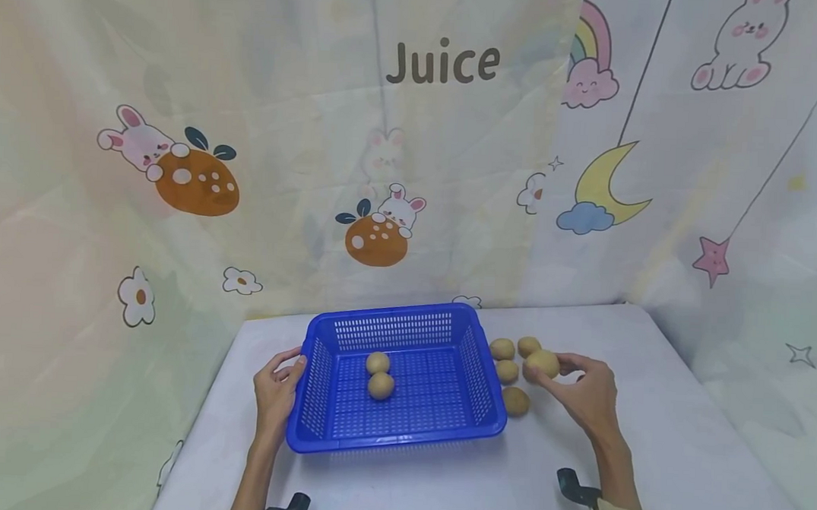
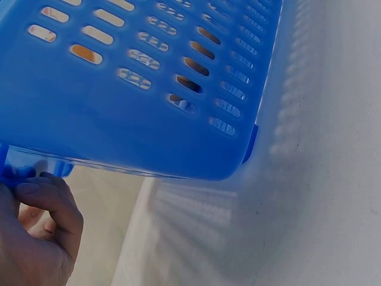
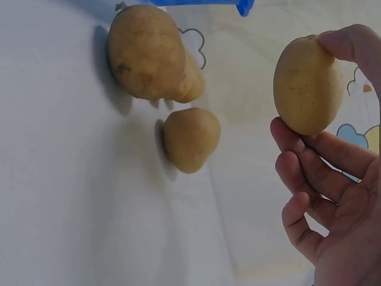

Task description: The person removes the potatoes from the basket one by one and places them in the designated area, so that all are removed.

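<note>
A blue perforated basket (image 1: 475, 361) stands on the white table, with two potatoes (image 1: 380, 385) lying inside it. My left hand (image 1: 277, 390) grips the basket's left rim (image 2: 24, 167), fingers (image 2: 50, 199) curled over the edge. My right hand (image 1: 583, 392) pinches one potato (image 1: 541, 363) between thumb and fingers, lifted just right of the basket. In the right wrist view that held potato (image 3: 308, 84) hangs above the table. Several loose potatoes (image 1: 515, 401) lie beside the basket's right wall, and some of these loose potatoes (image 3: 149, 52) appear in the wrist view.
The white table (image 1: 681, 449) ends at a cartoon-printed curtain (image 1: 385, 170) close behind the basket. Black wrist-camera mounts (image 1: 576, 490) sit near the front edge. Bare tabletop lies right of the potatoes and in front of the basket.
</note>
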`<control>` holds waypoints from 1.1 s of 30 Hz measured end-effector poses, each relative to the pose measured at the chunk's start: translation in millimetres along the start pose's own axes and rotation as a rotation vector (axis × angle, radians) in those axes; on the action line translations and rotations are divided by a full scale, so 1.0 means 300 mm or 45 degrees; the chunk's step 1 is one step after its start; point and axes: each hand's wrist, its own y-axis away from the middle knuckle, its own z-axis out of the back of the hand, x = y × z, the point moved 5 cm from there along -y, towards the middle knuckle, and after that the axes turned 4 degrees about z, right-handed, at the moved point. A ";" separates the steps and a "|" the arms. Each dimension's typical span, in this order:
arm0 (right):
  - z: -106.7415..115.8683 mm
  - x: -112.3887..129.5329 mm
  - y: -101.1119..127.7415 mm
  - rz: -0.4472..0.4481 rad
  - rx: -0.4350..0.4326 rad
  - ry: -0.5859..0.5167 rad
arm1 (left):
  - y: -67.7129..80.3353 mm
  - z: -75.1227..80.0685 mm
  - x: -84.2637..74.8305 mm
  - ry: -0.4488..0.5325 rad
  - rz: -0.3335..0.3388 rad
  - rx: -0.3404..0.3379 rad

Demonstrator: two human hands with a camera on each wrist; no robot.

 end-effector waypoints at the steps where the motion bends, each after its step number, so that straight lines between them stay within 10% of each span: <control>1: 0.000 -0.003 0.002 -0.007 0.002 0.003 | 0.001 0.001 -0.001 0.000 0.002 0.002; 33: -0.013 -0.147 0.101 -0.250 0.132 0.204 | 0.004 -0.001 -0.001 0.022 0.006 0.017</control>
